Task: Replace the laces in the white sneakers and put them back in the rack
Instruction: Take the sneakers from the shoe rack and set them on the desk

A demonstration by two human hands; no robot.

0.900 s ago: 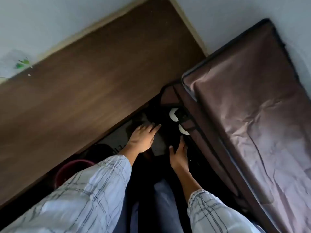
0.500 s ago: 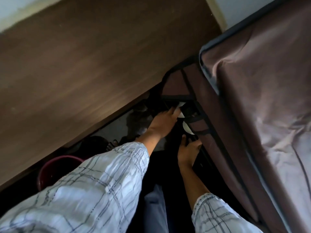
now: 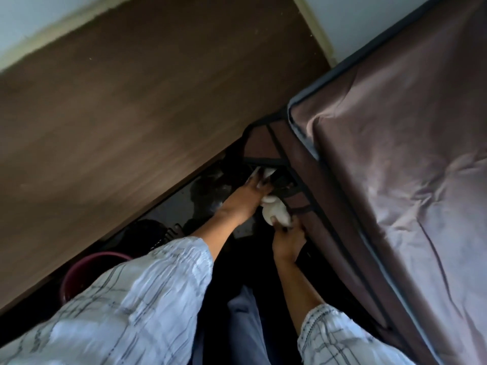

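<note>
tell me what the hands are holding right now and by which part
The right hand grips a white sneaker by its near end at the rack opening. The left hand reaches onto a second white sneaker inside; its grip is hidden.

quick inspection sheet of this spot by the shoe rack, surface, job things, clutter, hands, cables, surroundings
surface: dark floor between the wooden panel and the rack, dim and blurred
job's things: one white sneaker partly out at the rack's open side; another white sneaker deeper inside; laces not discernible
clutter: maroon bucket and a dark slotted item on the floor
grippers: left hand reaches into the rack at the deeper sneaker, grip hidden; right hand holds the nearer sneaker from below
cables: nothing seen
surroundings: brown fabric-covered shoe rack, wooden panel, pale wall
</note>
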